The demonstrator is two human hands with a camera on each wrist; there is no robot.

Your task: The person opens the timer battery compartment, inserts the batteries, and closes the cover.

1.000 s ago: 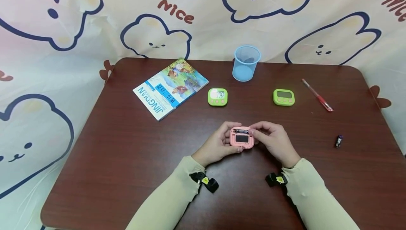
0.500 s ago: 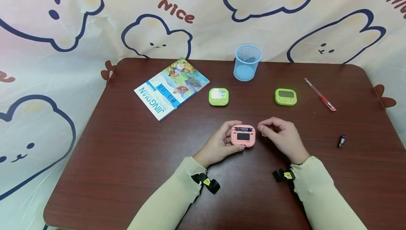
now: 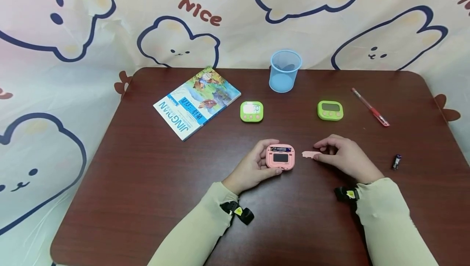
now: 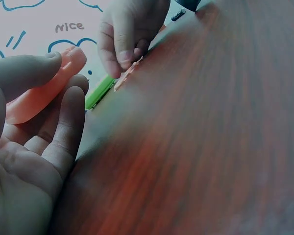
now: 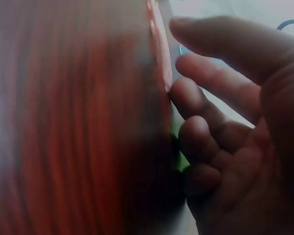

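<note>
My left hand grips a pink digital timer by its left side, back facing up. Its battery slot is uncovered, with a dark battery inside. In the left wrist view the thumb lies over the timer and the fingers support it below. To the right, a thin pink battery cover lies at the tabletop beside the fingertips of my right hand. The right wrist view shows that hand's thumb and fingers parted, with the cover just beyond their tips.
A loose battery lies at right on the brown table. Farther back are two green timers, one lit and one blank, a red pen, a blue cup and a book.
My right hand has moved away from the pink timer to the right, bringing the battery cover down to the table and loosening its fingers. My left hand has barely moved.
</note>
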